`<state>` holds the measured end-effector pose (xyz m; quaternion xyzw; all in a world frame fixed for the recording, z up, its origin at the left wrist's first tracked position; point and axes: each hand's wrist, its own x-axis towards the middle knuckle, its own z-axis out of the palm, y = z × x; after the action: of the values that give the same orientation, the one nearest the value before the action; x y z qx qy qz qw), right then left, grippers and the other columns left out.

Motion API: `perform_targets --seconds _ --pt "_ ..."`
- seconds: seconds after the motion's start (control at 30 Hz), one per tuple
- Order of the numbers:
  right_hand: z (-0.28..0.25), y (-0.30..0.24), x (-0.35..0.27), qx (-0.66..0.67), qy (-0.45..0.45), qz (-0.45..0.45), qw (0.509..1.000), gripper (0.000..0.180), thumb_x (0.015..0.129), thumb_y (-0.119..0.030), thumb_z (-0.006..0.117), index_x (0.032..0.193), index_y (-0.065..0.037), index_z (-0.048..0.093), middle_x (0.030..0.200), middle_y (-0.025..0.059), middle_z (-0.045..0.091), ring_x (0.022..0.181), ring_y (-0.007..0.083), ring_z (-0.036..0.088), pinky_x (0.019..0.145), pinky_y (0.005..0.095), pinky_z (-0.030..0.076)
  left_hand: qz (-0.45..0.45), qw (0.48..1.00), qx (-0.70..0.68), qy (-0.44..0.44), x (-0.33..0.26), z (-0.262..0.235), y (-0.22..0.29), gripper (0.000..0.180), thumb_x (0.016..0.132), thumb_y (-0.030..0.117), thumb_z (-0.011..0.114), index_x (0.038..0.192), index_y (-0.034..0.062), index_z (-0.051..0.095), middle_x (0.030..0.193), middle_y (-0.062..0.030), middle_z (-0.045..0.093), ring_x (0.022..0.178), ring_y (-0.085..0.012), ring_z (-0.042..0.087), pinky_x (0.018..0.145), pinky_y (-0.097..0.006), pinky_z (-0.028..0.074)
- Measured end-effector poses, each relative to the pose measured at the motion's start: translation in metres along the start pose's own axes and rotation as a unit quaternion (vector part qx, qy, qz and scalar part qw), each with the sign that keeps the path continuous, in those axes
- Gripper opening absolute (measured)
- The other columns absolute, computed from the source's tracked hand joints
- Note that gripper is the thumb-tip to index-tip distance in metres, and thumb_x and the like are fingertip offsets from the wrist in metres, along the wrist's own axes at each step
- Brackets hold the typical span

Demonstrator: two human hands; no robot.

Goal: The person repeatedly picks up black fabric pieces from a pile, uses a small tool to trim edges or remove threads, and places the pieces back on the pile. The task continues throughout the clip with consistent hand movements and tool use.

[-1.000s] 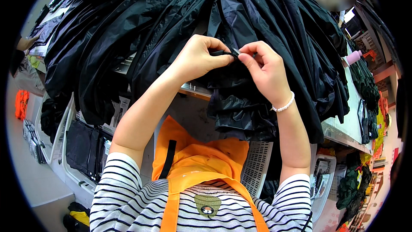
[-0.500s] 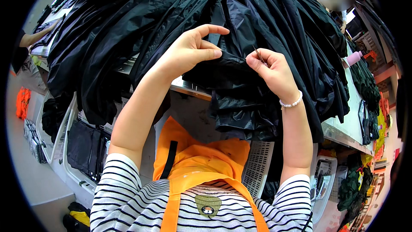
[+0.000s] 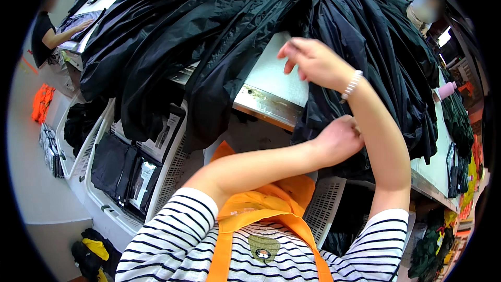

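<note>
Black shiny fabric [image 3: 344, 31] lies heaped in long folds over the table and hangs down its front edge. My left hand [image 3: 340, 138] reaches across to the right, its fingers curled closed against the hanging fabric; my right forearm partly hides the fingertips. Above the bare strip of table, my right hand [image 3: 315, 62] is closed on a thin metal tool [image 3: 290, 43], its tip pointing up and away. Motion blur hides the tool's exact kind.
Pale table top [image 3: 276, 75] shows between the folds. White plastic baskets [image 3: 169, 175] with packed black items stand below at left. A person [image 3: 49, 36] works at the far-left table; another person [image 3: 425, 8] is at the far right. A pink bottle [image 3: 446, 90] stands on the right.
My left hand has swung down and right, beneath my right forearm. The right hand has risen slightly left with the tool. The fabric in the middle has shifted right, baring the table.
</note>
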<state>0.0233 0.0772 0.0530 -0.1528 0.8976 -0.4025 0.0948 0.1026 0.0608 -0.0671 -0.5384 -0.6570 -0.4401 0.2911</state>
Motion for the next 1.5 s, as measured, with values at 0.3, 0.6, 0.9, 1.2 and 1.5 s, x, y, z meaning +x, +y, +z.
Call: perform_targets --seconds 0.3,0.6,0.9,1.2,1.5 --pt "0.019 0.111 -0.006 -0.145 0.164 -0.015 0.976 0.02 0.095 -0.018 0.05 0.093 -0.002 0.06 0.082 0.0215 0.065 0.081 0.0395 0.064 0.072 0.0431 0.05 -0.216 0.913 0.288 0.19 -0.127 -0.172 -0.045 0.06 0.067 0.013 0.079 0.119 0.0046 0.05 0.117 -0.0138 0.05 0.111 -0.0309 0.048 0.099 -0.038 0.036" --pt "0.025 0.114 -0.005 -0.068 0.213 -0.114 0.968 0.014 0.095 -0.012 0.052 0.094 -0.002 0.061 0.068 0.0118 0.061 0.062 0.0216 0.06 0.06 0.0311 0.047 -0.548 0.762 -0.314 0.144 -0.123 -0.216 -0.022 0.031 0.091 0.018 0.065 0.114 -0.0018 0.063 0.104 -0.0046 0.067 0.094 -0.0121 0.062 0.086 -0.028 0.048" --pt "-0.002 0.022 -0.129 0.144 0.231 -0.3 0.914 0.037 0.086 -0.03 0.071 0.109 -0.002 0.063 0.09 0.0016 0.061 0.053 0.0027 0.039 0.049 0.0158 0.029 -0.558 0.748 -0.239 0.267 0.023 -0.193 -0.05 0.051 0.083 0.035 0.069 0.107 -0.0099 0.063 0.096 -0.0146 0.068 0.082 -0.0236 0.066 0.077 -0.032 0.053" --pt "0.035 0.034 -0.138 -0.063 0.24 -0.207 0.946 0.012 0.08 -0.002 0.069 0.091 -0.002 0.065 0.073 0.0076 0.06 0.061 0.0162 0.058 0.055 0.0264 0.046 -0.598 0.63 -0.391 0.304 0.015 -0.18 -0.047 0.034 0.09 0.025 0.057 0.107 -0.0046 0.062 0.101 -0.0139 0.068 0.089 -0.0246 0.066 0.082 -0.035 0.053" --pt "0.046 0.016 -0.108 0.255 0.241 -0.084 0.933 0.029 0.092 -0.014 0.062 0.066 -0.003 0.055 0.06 -0.0102 0.042 0.057 -0.0008 0.031 0.048 0.0203 0.027 -0.166 0.958 -0.177 0.15 -0.062 -0.17 0.06 0.08 0.071 0.065 0.072 0.11 -0.0032 0.054 0.106 -0.0153 0.058 0.09 -0.0185 0.058 0.077 -0.028 0.047"
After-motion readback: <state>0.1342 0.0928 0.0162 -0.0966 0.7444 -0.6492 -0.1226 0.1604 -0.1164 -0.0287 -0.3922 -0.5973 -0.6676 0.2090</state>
